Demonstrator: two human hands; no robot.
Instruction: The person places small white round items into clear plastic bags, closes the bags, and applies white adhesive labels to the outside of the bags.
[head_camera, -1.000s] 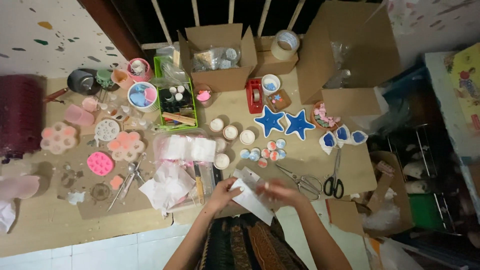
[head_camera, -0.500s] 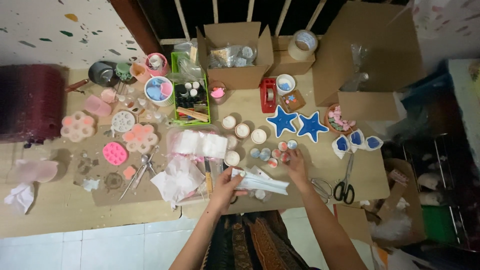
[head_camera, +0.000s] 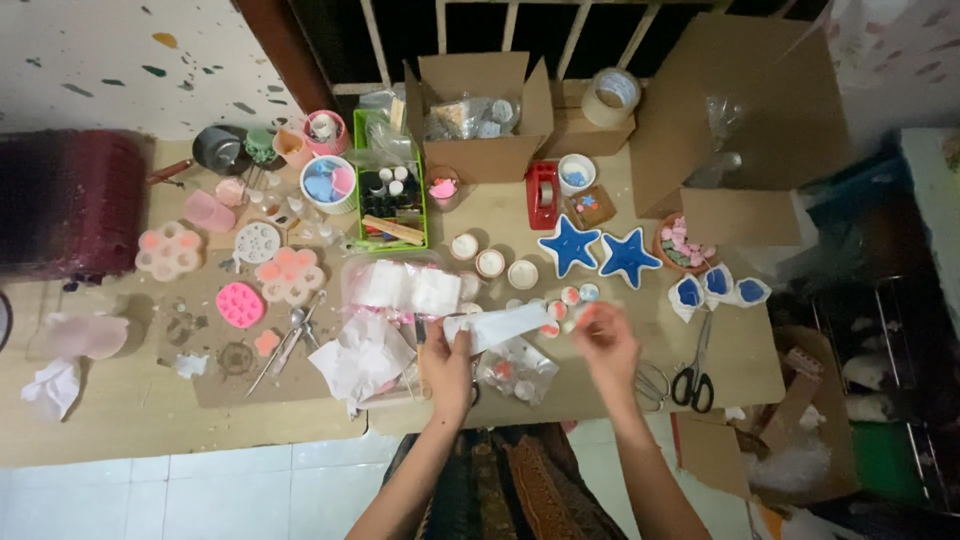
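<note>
Left hand (head_camera: 447, 362): fingers pinched on the left end of a white packet (head_camera: 497, 326), which it holds just above the counter's (head_camera: 120, 410) near edge.
Right hand (head_camera: 603, 340): blurred; fingers loosely curled over small round pieces (head_camera: 566, 303), whether it grips one I cannot tell.
White packet: looks thin, light and limp, likely to sag or crumple; best taken at an end or along a long edge, as it is now.
Clear bag (head_camera: 515, 368): just below the packet, with small round bits inside; probably slippery.
Scissors (head_camera: 692, 380): right of the right hand, closed, flat on the counter.
Green basket (head_camera: 388, 200): farther back, holds dark little bottles and a wooden stick.
Open cardboard box (head_camera: 478, 115): behind the basket, filled with clear bags of small parts.
Star dishes (head_camera: 600, 252): two, blue inside, side by side.
Round cup (head_camera: 327, 185): blue and pink shapes inside.
</note>
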